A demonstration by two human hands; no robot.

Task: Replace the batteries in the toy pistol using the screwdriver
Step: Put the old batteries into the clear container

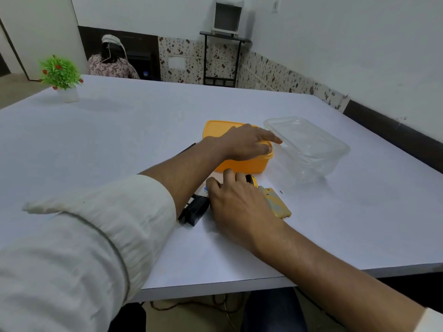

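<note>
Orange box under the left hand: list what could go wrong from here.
1. The left hand presses on the orange box right beside the clear container; a shove could knock it away.
2. A tiny screw lies loose on the table; it may get swept off.
3. The right hand covers the toy pistol, so small parts underneath are hidden.

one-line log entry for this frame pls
left hand: on orange box lid | right hand: over toy pistol | clear container: empty
</note>
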